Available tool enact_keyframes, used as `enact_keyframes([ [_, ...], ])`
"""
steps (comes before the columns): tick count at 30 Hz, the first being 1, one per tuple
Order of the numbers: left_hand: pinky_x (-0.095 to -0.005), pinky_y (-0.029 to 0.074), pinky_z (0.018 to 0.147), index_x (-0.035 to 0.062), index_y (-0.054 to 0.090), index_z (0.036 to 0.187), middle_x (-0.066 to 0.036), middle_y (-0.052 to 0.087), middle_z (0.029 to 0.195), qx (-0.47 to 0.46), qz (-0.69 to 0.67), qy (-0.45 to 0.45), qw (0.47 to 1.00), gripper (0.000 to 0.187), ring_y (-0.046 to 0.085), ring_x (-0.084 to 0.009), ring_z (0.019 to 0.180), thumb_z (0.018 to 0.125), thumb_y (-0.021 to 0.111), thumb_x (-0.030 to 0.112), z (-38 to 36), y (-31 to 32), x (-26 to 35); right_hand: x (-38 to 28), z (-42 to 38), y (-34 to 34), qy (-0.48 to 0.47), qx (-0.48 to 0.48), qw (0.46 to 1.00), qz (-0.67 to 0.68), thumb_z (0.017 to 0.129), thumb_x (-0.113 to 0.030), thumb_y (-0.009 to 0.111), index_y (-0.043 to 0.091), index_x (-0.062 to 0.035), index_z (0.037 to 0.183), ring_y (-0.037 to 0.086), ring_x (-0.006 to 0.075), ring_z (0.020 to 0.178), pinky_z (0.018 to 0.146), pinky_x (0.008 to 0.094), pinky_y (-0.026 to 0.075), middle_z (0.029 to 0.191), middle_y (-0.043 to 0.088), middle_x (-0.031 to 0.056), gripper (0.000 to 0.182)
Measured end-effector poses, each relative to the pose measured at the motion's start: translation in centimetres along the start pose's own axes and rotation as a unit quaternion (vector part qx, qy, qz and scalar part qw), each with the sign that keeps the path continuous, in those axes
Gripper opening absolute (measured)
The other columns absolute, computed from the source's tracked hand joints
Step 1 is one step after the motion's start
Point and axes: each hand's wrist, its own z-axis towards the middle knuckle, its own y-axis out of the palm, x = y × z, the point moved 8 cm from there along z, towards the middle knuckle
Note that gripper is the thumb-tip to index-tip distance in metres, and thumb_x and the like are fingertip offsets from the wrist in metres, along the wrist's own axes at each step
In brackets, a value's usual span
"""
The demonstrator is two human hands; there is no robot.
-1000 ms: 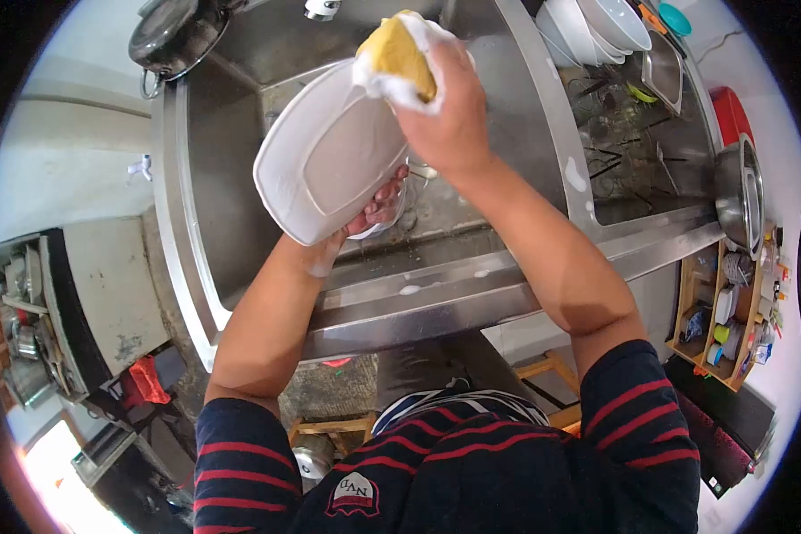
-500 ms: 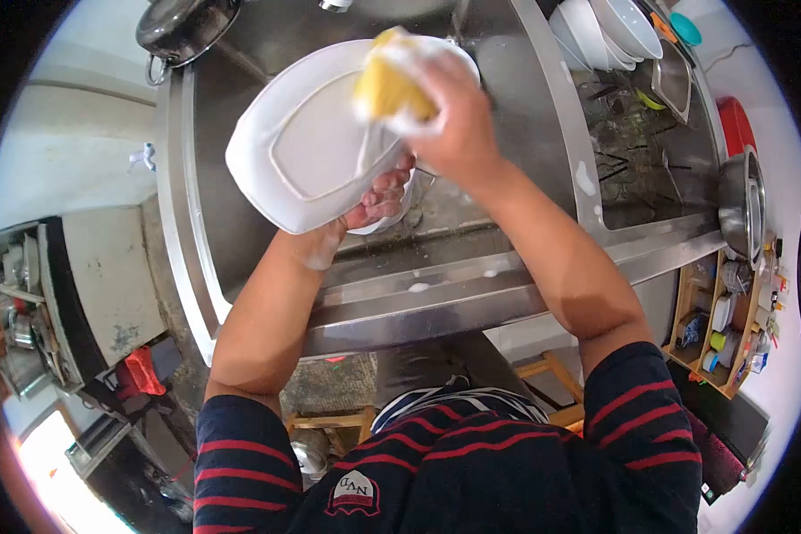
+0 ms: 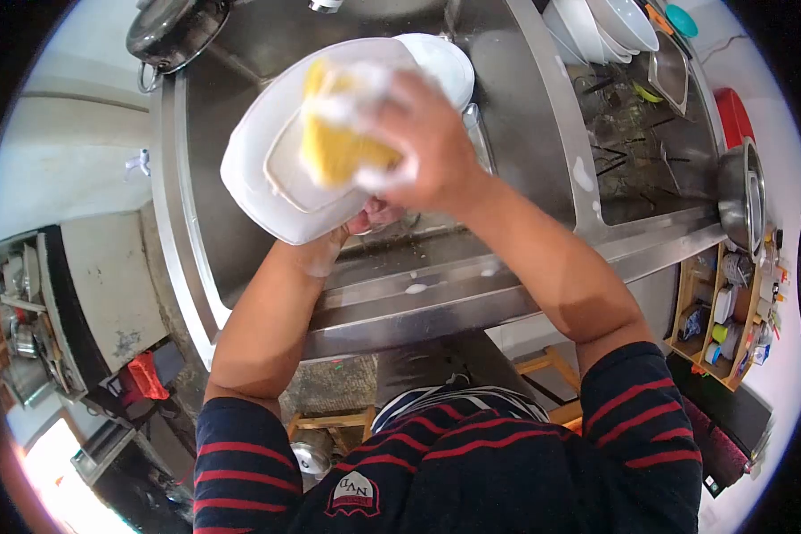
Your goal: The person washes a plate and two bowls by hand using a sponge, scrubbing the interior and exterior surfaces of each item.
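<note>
Hands (image 3: 432, 142) hold a white dish (image 3: 260, 156) and sponge (image 3: 336, 153)

Obstructed and unclear areas at the sink (image 3: 527, 116).
Right hand (image 3: 432, 138) and foamy yellow sponge (image 3: 345, 158) blurred; sponge contact with the white dish (image 3: 256, 173) cannot be confirmed, and part of the dish's face is concealed. Left hand (image 3: 376, 216) mostly hidden behind the dish. Round white plate (image 3: 448, 68) partly covered. Dark pot (image 3: 176, 37), faucet (image 3: 326, 5) and white bowls (image 3: 621, 27) cut off by the top edge; striped shirt (image 3: 481, 481) by the bottom edge. Several items on the wooden shelf unit (image 3: 703, 369) too small to identify.
</note>
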Motion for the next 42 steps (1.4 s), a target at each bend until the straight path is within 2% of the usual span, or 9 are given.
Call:
enact_keyframes([
  [5, -0.0202, 0.037, 0.041, -0.0013, 0.042, 0.127, -0.018, 0.051, 0.097, -0.329, -0.329, -0.159, 0.87, 0.069, 0.049, -0.0106, 0.058, 0.09, 0.042, 0.057, 1.6, 3.9, -0.9, 6.9, -1.4, -0.8, 0.177, 0.086, 0.976, 0.092, 0.07, -0.01, 0.069, 0.058, -0.007, 0.12, 0.059, 0.028, 0.103, 0.09, 0.0381, 0.046, 0.113, 0.058, 0.012, 0.052],
  [10, -0.0205, 0.041, 0.042, -0.0023, 0.041, 0.127, -0.02, 0.051, 0.095, -0.404, -0.307, -0.164, 0.846, 0.07, 0.052, -0.0131, 0.062, 0.09, 0.042, 0.057, 2.0, 3.5, -1.1, 11.9, -4.3, 1.6, 0.425, 0.119, 0.7, 0.562, 0.07, -0.002, 0.067, 0.048, 0.0027, 0.128, 0.056, 0.0191, 0.11, 0.094, 0.0325, 0.045, 0.123, 0.055, 0.0098, 0.062],
  [15, -0.0301, 0.056, 0.063, -0.0009, 0.045, 0.127, -0.023, 0.056, 0.106, -0.344, -0.286, -0.241, 0.861, 0.063, 0.062, -0.026, 0.089, 0.09, 0.046, 0.05, 3.0, 1.7, -2.0, 13.1, -4.1, 0.5, 0.392, 0.089, 0.777, 0.485, 0.075, 0.002, 0.065, 0.045, 0.0003, 0.133, 0.055, 0.0182, 0.112, 0.096, 0.0298, 0.043, 0.123, 0.055, 0.0098, 0.061],
  [17, -0.0433, 0.053, 0.089, 0.0032, 0.049, 0.128, -0.019, 0.056, 0.122, -0.097, -0.149, -0.078, 0.981, 0.057, 0.055, -0.0327, 0.113, 0.09, 0.048, 0.046, 5.3, -1.8, -1.0, 14.1, -4.4, -0.1, 0.404, 0.08, 0.803, 0.431, 0.073, 0.004, 0.068, 0.047, 0.0007, 0.132, 0.056, 0.0184, 0.11, 0.094, 0.0294, 0.045, 0.121, 0.057, 0.0101, 0.062],
  [21, -0.0499, 0.043, 0.101, 0.0078, 0.049, 0.131, -0.013, 0.053, 0.131, 0.051, -0.242, 0.049, 0.968, 0.06, 0.052, -0.0345, 0.118, 0.091, 0.044, 0.052, 6.4, -4.7, 1.4, 15.0, -5.0, 0.7, 0.434, 0.094, 0.78, 0.441, 0.074, 0.005, 0.066, 0.049, 0.0013, 0.13, 0.057, 0.0171, 0.109, 0.093, 0.0282, 0.046, 0.122, 0.057, 0.01, 0.06],
  [24, -0.0518, 0.04, 0.102, 0.0059, 0.046, 0.133, -0.014, 0.052, 0.132, -0.181, -0.354, 0.092, 0.913, 0.075, 0.05, -0.0357, 0.12, 0.086, 0.042, 0.064, 4.9, -3.2, 4.9, 14.8, -4.5, 0.5, 0.406, 0.123, 0.778, 0.463, 0.073, -0.003, 0.07, 0.053, 0.0013, 0.127, 0.059, 0.0223, 0.105, 0.09, 0.0329, 0.047, 0.116, 0.059, 0.0121, 0.057],
  [25, -0.0546, 0.036, 0.104, 0.0038, 0.044, 0.135, -0.016, 0.051, 0.133, 0.043, -0.238, 0.101, 0.965, 0.091, 0.048, -0.0368, 0.122, 0.08, 0.039, 0.076, 4.9, -5.1, 4.6, 14.7, -4.3, -0.1, 0.414, 0.14, 0.776, 0.455, 0.072, -0.004, 0.071, 0.057, -0.0001, 0.12, 0.061, 0.0274, 0.098, 0.086, 0.034, 0.049, 0.109, 0.062, 0.0142, 0.051],
  [35, -0.0387, 0.05, 0.09, -0.005, 0.05, 0.121, -0.015, 0.06, 0.112, 0.139, -0.108, 0.055, 0.983, 0.044, 0.06, -0.0245, 0.103, 0.092, 0.06, 0.027, 5.9, -2.9, 1.3, 10.1, -2.3, -1.4, 0.238, -0.02, 0.947, -0.214, 0.069, -0.014, 0.074, 0.059, -0.0034, 0.122, 0.058, 0.0316, 0.099, 0.087, 0.0399, 0.047, 0.107, 0.059, 0.0155, 0.055],
  [42, -0.0366, 0.053, 0.082, -0.0032, 0.05, 0.119, -0.014, 0.061, 0.107, 0.047, -0.234, 0.081, 0.968, 0.037, 0.062, -0.0245, 0.097, 0.095, 0.055, 0.025, 5.4, -3.1, 2.5, 2.4, -1.4, 2.8, 0.061, -0.094, 0.994, -0.018, 0.065, -0.032, 0.073, 0.064, -0.0138, 0.113, 0.055, 0.0333, 0.101, 0.085, 0.0462, 0.044, 0.105, 0.056, 0.0157, 0.052],
])
